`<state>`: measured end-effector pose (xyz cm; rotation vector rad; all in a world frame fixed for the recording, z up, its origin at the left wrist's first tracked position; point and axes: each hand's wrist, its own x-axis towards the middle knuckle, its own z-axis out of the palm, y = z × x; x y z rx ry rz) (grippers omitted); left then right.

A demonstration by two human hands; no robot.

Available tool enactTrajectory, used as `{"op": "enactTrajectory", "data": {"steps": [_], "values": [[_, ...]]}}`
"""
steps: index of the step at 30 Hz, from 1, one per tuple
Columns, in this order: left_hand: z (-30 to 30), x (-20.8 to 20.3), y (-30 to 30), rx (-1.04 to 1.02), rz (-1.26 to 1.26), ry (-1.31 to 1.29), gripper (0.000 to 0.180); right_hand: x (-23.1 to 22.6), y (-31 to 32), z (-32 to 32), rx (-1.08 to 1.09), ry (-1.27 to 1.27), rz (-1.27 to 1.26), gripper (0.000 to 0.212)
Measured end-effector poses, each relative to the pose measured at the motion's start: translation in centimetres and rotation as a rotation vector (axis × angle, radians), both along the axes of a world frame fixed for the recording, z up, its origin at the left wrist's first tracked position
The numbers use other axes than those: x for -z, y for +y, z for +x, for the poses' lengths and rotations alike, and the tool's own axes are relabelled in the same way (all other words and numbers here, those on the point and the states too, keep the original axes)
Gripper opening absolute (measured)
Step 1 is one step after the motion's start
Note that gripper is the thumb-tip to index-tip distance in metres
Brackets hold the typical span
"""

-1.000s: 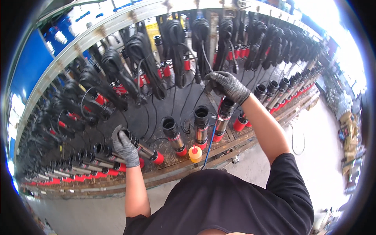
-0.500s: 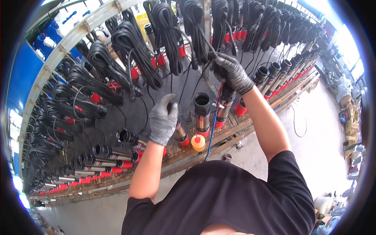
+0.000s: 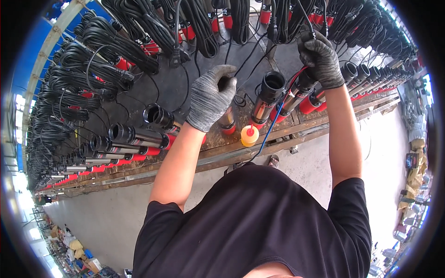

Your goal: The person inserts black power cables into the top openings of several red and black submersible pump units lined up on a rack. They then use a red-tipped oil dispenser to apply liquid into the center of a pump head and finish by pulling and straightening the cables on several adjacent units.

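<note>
My right hand [image 3: 321,60], in a grey knit glove, is closed around the end of a black cable [image 3: 303,15] that runs up toward the coiled cables. Just below its fingers are a red wire [image 3: 296,76] and a metal cylinder with a black collar [image 3: 291,99]. A blue lead [image 3: 269,132] drops from there toward my body. My left hand [image 3: 211,98], gloved too, hovers with bent fingers and thumb apart, no held thing visible. It hides the top of a red-based metal cylinder [image 3: 227,121]. Right of that stands another open-topped metal cylinder [image 3: 266,99].
A yellow bottle with a red nozzle [image 3: 249,135] stands near the bench's front edge [image 3: 218,155]. Rows of metal cylinders [image 3: 143,135] line the front on both sides. Thick black cable coils [image 3: 199,28] hang along the back, one plug [image 3: 175,58] dangling.
The view has shifted, so the bench sits higher and farther left cylinders show. My left hand has moved over the cylinder that was beside it. My right hand still grips the cable.
</note>
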<state>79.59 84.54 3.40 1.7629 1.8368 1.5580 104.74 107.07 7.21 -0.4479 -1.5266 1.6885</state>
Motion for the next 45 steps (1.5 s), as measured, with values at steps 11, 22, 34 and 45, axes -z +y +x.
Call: {"op": "enactTrajectory", "data": {"steps": [11,22,34,45], "values": [[0.9,-1.4,-6.0,0.191,-0.011,0.123,0.019,-0.3,-0.3,0.3,-0.098,-0.058,0.06,0.036],[1.3,0.4,-11.6,-0.007,0.048,0.219,0.004,0.2,-0.8,-0.1,0.076,-0.131,0.038,0.043],[2.3,1.3,-13.1,0.003,0.075,0.228,0.009,0.2,1.7,0.6,-0.296,0.006,-0.067,0.034],[2.4,1.2,-13.3,-0.021,0.098,0.252,0.013,0.2,0.5,0.1,-0.037,-0.072,0.036,0.039]]}}
